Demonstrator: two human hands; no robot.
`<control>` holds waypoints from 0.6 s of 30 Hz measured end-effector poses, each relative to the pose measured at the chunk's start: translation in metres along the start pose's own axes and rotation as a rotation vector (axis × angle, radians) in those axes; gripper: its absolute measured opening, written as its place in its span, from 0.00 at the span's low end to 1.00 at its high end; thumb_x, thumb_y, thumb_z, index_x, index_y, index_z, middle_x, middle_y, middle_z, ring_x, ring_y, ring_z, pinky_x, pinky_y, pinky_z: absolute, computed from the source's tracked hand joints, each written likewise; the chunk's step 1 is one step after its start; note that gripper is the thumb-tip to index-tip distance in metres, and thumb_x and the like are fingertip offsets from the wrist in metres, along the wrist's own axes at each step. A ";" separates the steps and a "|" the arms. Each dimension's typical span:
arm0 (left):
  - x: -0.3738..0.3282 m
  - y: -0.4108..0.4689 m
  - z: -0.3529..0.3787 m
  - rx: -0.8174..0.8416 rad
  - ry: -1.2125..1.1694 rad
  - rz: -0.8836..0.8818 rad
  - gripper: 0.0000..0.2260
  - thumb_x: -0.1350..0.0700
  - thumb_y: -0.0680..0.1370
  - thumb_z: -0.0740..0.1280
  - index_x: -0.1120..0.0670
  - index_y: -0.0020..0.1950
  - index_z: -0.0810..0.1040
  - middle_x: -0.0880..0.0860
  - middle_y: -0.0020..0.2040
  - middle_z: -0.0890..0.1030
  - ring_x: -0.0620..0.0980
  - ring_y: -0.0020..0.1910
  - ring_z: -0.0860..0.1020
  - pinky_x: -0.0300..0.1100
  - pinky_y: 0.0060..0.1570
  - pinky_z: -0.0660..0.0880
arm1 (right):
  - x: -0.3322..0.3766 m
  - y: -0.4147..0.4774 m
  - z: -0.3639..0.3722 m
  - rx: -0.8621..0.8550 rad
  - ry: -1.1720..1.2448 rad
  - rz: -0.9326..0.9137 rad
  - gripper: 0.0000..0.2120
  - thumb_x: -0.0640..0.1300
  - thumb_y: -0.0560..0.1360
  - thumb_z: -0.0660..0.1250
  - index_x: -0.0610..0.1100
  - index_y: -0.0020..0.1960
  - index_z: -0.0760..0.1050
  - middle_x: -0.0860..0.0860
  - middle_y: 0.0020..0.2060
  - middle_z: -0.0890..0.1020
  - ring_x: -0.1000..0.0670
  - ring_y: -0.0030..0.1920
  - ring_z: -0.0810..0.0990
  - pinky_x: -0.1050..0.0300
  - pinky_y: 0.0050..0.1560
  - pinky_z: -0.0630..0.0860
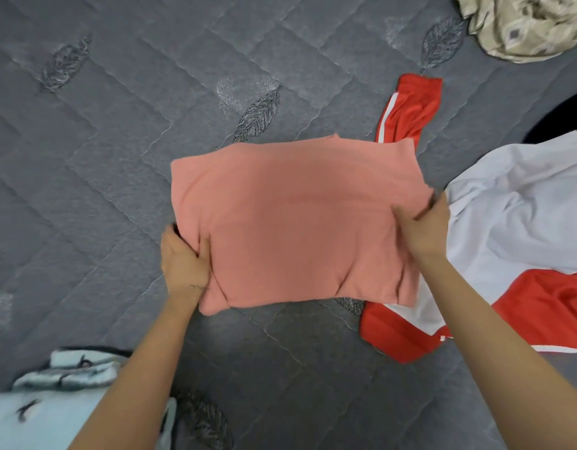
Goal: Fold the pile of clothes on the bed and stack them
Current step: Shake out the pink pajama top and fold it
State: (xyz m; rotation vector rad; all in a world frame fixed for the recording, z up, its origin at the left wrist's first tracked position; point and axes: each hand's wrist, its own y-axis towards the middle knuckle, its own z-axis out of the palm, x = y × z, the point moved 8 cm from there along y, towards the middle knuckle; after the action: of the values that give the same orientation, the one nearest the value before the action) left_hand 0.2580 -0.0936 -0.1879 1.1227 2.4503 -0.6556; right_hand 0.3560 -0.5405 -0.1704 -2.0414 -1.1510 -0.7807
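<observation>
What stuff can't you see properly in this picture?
- Head view: the left hand fingers are tucked under the pink folded garment.
- The red and white garment is partly covered by the pink one and cut by the right edge.
- The beige cloth is cut off at the top edge.
- The light blue clothes are blurred, so the print is unclear.

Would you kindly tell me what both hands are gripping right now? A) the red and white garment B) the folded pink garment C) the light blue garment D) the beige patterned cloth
B: the left hand and right hand each pinch a side edge of the folded pink garment over the grey quilted bed.
</observation>
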 end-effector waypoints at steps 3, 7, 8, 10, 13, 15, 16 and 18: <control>0.008 -0.029 0.001 0.003 0.008 -0.080 0.19 0.53 0.77 0.67 0.67 0.56 0.71 0.66 0.59 0.72 0.63 0.61 0.68 0.52 0.63 0.63 | -0.014 -0.023 -0.003 0.001 -0.077 0.112 0.32 0.44 0.69 0.74 0.35 0.67 0.65 0.40 0.63 0.74 0.42 0.63 0.73 0.52 0.63 0.69; 0.020 -0.067 0.003 -0.018 -0.072 -0.155 0.12 0.56 0.78 0.66 0.66 0.44 0.74 0.65 0.50 0.73 0.62 0.53 0.70 0.50 0.57 0.64 | -0.021 -0.052 -0.005 0.061 -0.280 0.080 0.24 0.45 0.70 0.73 0.33 0.58 0.68 0.36 0.54 0.76 0.36 0.55 0.75 0.45 0.53 0.72; 0.021 -0.073 0.003 -0.028 -0.134 -0.160 0.11 0.57 0.79 0.64 0.64 0.42 0.73 0.63 0.46 0.74 0.60 0.49 0.71 0.50 0.53 0.67 | -0.020 -0.057 -0.006 0.060 -0.340 0.048 0.21 0.44 0.70 0.71 0.33 0.55 0.69 0.36 0.51 0.77 0.35 0.53 0.75 0.44 0.50 0.72; 0.019 -0.082 -0.002 -0.058 -0.298 -0.214 0.11 0.57 0.81 0.60 0.57 0.39 0.70 0.55 0.38 0.73 0.53 0.42 0.71 0.44 0.42 0.65 | -0.011 -0.067 -0.010 0.032 -0.412 -0.034 0.12 0.40 0.72 0.67 0.35 0.50 0.68 0.37 0.45 0.77 0.35 0.48 0.75 0.46 0.44 0.69; 0.017 -0.084 -0.016 -0.149 -0.440 -0.228 0.16 0.57 0.82 0.59 0.53 0.34 0.64 0.48 0.32 0.68 0.49 0.39 0.67 0.41 0.35 0.59 | -0.001 -0.083 -0.017 -0.016 -0.256 -0.082 0.10 0.37 0.76 0.61 0.35 0.56 0.70 0.38 0.51 0.77 0.37 0.52 0.75 0.50 0.50 0.68; 0.018 -0.081 -0.029 -0.187 -0.435 -0.192 0.19 0.56 0.82 0.60 0.54 0.31 0.61 0.49 0.29 0.63 0.48 0.34 0.63 0.43 0.32 0.56 | 0.004 -0.094 -0.022 -0.052 -0.129 -0.081 0.14 0.36 0.77 0.59 0.36 0.62 0.69 0.40 0.57 0.76 0.41 0.56 0.75 0.53 0.55 0.68; 0.019 -0.080 -0.038 -0.202 -0.420 -0.175 0.21 0.55 0.82 0.61 0.54 0.30 0.59 0.49 0.28 0.60 0.46 0.31 0.60 0.44 0.31 0.55 | 0.004 -0.101 -0.025 -0.057 -0.061 -0.072 0.15 0.35 0.78 0.58 0.36 0.64 0.68 0.42 0.58 0.76 0.43 0.56 0.75 0.55 0.56 0.68; 0.024 -0.078 -0.059 -0.222 -0.384 -0.141 0.24 0.54 0.81 0.62 0.54 0.28 0.57 0.50 0.27 0.57 0.45 0.29 0.56 0.45 0.30 0.52 | 0.001 -0.111 -0.032 -0.051 0.060 -0.010 0.16 0.36 0.77 0.60 0.38 0.65 0.69 0.48 0.57 0.77 0.50 0.55 0.74 0.62 0.54 0.68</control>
State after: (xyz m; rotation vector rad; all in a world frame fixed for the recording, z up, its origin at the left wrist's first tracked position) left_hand 0.1747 -0.0921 -0.1310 0.6731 2.2151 -0.5620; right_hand 0.2531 -0.5207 -0.1225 -2.0406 -1.1195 -0.8784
